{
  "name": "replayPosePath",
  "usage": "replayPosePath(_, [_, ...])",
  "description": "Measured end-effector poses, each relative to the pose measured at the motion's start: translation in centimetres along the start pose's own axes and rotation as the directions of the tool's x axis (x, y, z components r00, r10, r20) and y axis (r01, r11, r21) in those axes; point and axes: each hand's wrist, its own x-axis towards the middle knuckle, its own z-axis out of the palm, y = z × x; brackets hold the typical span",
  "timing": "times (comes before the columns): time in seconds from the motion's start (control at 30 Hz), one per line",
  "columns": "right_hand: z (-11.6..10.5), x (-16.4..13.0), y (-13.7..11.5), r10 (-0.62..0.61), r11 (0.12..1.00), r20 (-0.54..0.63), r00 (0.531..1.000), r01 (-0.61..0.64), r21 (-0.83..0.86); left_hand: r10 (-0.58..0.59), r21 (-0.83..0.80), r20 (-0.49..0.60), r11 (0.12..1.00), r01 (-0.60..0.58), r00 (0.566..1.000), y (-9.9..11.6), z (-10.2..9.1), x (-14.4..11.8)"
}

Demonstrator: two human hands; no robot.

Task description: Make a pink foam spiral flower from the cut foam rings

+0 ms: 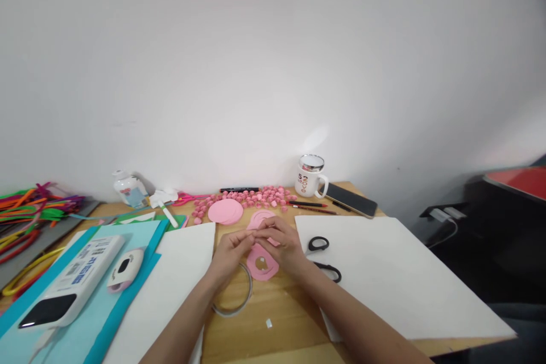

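Hands meet at lower centre of the frame, above the wooden table (281, 301). Left hand (230, 250) and right hand (284, 242) both have fingers curled closed, pinching a pink paper strip (256, 234) between the fingertips. Below the fingers, a pink paper spiral (262, 266) lies on the table, touching a clear tape ring (239, 296). Black scissors (324, 256) rest just right of the right hand on a white sheet (392, 273). Small pink rolled pieces (256, 196) and a white mug (310, 176) sit farther up.
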Motion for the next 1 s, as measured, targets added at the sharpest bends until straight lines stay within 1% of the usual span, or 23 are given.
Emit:
replayPosePath(0.1, [-0.12,0.17,-0.11,-0.009,1.0,-0.003,1.0,0.009,-0.009,-0.008,-0.013,0.019,1.0,0.008,1.0,0.02,-0.01,0.0])
replayPosePath(0.2, [-0.16,0.26,-0.06,-0.015,1.0,-0.005,1.0,0.015,-0.015,-0.017,-0.024,-0.003,1.0,0.017,1.0,0.03,0.16,-0.03])
replayPosePath(0.3, [-0.11,0.23,0.16,-0.019,1.0,-0.021,1.0,0.019,-0.014,-0.025,0.0,-0.107,1.0,0.025,0.994,0.13,0.27,-0.04])
replayPosePath(0.37, [-0.07,0.18,0.28,-0.021,1.0,-0.024,0.999,0.021,-0.001,-0.027,0.039,-0.201,0.999,0.036,0.979,0.25,0.25,-0.04])
replayPosePath(0.43, [-0.04,0.15,0.31,-0.019,1.0,-0.01,1.0,0.019,0.025,-0.024,0.064,-0.269,0.997,0.043,0.963,0.39,0.21,-0.03])
replayPosePath(0.5, [-0.05,0.16,0.24,-0.011,0.998,0.012,1.0,0.01,0.056,-0.018,0.071,-0.291,0.997,0.041,0.956,0.47,0.17,-0.02])
replayPosePath(0.6, [-0.12,0.27,0.11,0.013,0.996,0.028,1.0,-0.016,0.089,-0.001,0.081,-0.284,0.996,0.025,0.959,0.48,0.14,0.01])
replayPosePath(0.67, [-0.18,0.36,0.08,0.041,0.993,0.034,0.999,-0.045,0.108,0.02,0.114,-0.282,0.993,0.013,0.959,0.48,0.13,0.03])
replayPosePath(0.77, [-0.19,0.42,0.13,0.109,0.979,0.068,0.992,-0.119,0.165,0.09,0.221,-0.282,0.975,-0.027,0.955,0.52,0.15,0.02])
replayPosePath(0.87, [-0.06,0.4,0.15,0.193,0.948,0.105,0.976,-0.213,0.238,0.165,0.326,-0.296,0.943,-0.062,0.941,0.52,0.31,-0.05])
replayPosePath(1.0, [0.07,0.36,0.1,0.287,0.895,0.146,0.947,-0.319,0.312,0.208,0.392,-0.315,0.917,-0.073,0.926,0.39,0.54,-0.12])
